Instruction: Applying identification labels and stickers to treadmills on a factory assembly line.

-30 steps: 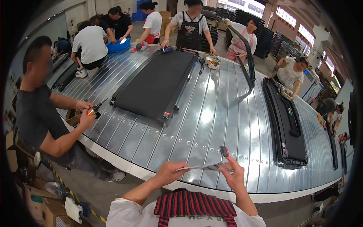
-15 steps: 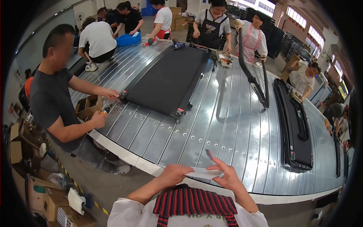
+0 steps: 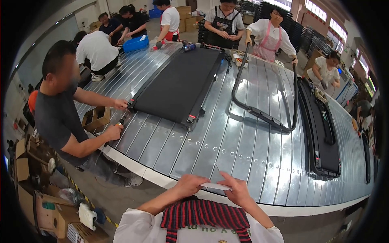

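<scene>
Nearest is the striped apron top point(image 3: 204, 214), with both hands just beyond it, over the near edge of the metal table point(image 3: 194, 158). The left hand point(image 3: 188, 185) pinches the left end of a thin white strip point(image 3: 216, 186); the right hand point(image 3: 239, 192) appears to pinch the right end between thumb and fingers. The strip is between the hands, clear of the tabletop. A thin sliver stands up by the right fingertips; whether it belongs to the strip is unclear. To handle this well, I would hold the ends lightly at the edges, level and without creasing, and let the left hand steady while the right does the fine work. Farther left, a co-worker's hand point(image 3: 113, 131) grips a tool; beyond lies a black panel point(image 3: 178, 85). On the far right, another person holds a black frame point(image 3: 263, 116), well apart from the strip.
</scene>
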Demonstrator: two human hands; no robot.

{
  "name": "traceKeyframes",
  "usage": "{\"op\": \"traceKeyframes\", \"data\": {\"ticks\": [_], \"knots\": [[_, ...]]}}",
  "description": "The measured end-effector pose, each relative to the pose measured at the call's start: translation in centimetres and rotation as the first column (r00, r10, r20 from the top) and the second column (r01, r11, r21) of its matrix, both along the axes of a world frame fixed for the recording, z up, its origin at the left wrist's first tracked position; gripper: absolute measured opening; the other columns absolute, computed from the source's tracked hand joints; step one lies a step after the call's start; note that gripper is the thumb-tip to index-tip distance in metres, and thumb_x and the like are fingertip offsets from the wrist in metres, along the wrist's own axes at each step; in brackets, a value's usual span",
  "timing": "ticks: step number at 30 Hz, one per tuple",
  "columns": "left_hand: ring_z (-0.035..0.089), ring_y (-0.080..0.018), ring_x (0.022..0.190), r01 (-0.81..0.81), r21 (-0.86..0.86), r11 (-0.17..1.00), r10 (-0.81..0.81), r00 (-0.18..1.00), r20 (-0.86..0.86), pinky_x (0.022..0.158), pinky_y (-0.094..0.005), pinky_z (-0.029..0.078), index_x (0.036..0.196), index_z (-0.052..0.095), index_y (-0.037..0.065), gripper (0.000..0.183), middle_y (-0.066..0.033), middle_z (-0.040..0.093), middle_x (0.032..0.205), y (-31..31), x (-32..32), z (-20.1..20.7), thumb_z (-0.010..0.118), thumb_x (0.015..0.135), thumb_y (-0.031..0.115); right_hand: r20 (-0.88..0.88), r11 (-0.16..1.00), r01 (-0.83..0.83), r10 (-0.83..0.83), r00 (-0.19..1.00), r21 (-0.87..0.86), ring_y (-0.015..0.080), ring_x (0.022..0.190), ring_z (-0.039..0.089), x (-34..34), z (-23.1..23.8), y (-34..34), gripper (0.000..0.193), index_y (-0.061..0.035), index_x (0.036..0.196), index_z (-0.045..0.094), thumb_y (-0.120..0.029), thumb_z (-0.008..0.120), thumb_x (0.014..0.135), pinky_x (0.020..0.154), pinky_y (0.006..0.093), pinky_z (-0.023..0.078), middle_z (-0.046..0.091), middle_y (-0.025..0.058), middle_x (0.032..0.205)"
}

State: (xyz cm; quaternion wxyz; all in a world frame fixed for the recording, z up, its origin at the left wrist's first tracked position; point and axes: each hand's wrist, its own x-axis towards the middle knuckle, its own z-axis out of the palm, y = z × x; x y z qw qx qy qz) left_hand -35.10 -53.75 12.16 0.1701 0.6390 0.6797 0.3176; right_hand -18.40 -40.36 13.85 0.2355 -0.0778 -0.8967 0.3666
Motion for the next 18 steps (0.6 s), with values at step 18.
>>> {"op": "traceKeyframes", "data": {"ticks": [18], "knots": [[0.059, -0.0272, 0.074, 0.100, -0.029, 0.995, -0.102, 0.988, -0.116, 0.060, -0.0348, 0.047, 0.093, 0.060, 0.015, 0.030, -0.0071, 0.062, 0.080, -6.5, -20.5, -2.0, 0.060, 0.064, 0.004, 0.009, 0.939, 0.172, -0.178, 0.984, -0.297, 0.0177, 0.076, 0.059, -17.3, -0.1, -9.6, 0.063, -0.0062, 0.119, 0.043, -0.001, 0.069, 0.062, 0.070, 0.0290, 0.046, 0.061, 0.0089, 0.086]]}}
